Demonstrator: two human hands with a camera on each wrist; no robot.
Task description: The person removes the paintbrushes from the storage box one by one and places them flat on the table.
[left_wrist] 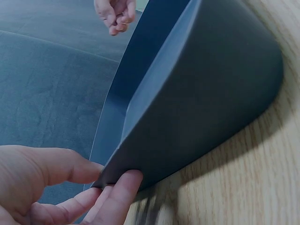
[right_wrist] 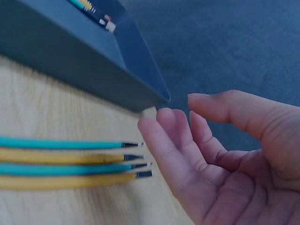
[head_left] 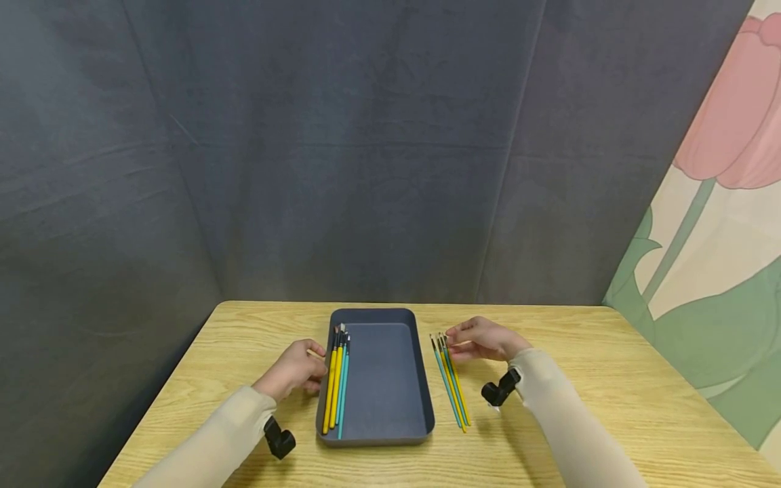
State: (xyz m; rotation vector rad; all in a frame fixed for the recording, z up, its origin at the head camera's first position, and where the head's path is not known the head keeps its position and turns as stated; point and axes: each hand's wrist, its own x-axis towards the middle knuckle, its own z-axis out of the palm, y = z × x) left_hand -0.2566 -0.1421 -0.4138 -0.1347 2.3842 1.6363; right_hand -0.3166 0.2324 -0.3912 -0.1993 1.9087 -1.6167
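Observation:
A dark grey rectangular tray (head_left: 384, 379) lies on the table, with several yellow and teal paintbrushes (head_left: 332, 396) side by side along its left wall. My left hand (head_left: 297, 367) pinches the tray's left rim; in the left wrist view its thumb (left_wrist: 70, 166) is at the edge and the fingertips press the outer wall. Right of the tray, several more yellow and teal paintbrushes (head_left: 451, 386) lie in a row on the wood, bristles pointing away. Beside those bristle ends hovers my right hand (head_left: 482, 339), fingers loosely bent, nothing held between thumb and fingers in the right wrist view.
The light wood table (head_left: 586, 379) extends to both sides. A dark grey curtain (head_left: 342, 169) hangs behind its far edge and along the left. At the right stands a wall panel with a painted pink tulip (head_left: 726, 108).

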